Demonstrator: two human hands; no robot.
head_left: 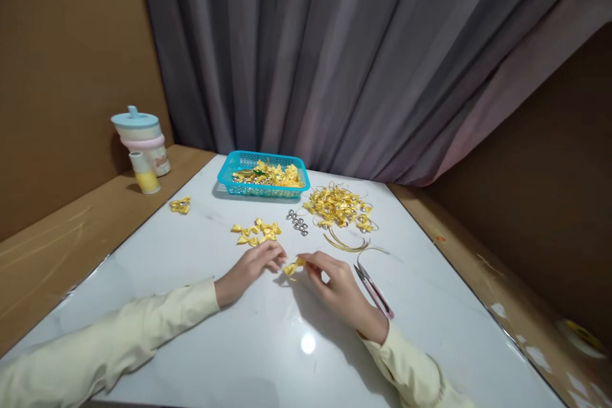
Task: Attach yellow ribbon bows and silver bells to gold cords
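Observation:
Between my two hands is a small yellow ribbon bow (291,267), just above the white tabletop. My right hand (337,284) pinches the bow's right end between thumb and fingertips. On the other side, my left hand (252,269) has its fingers curled together close to the bow's left end; whatever is in that pinch is too small to make out. Several loose yellow bows (255,231) lie just beyond my left hand. A cluster of silver bells or beads (297,223) sits farther back, between those bows and a heap of yellow bows with wires (338,205).
Thread snips (375,293) lie right of my right hand, near gold wire pieces (345,245). A blue basket (264,191) of yellow bows stands at the back. Another small bow group (180,205) lies left. A lidded cup (143,137) and a yellow-white roll (144,173) stand on the left ledge.

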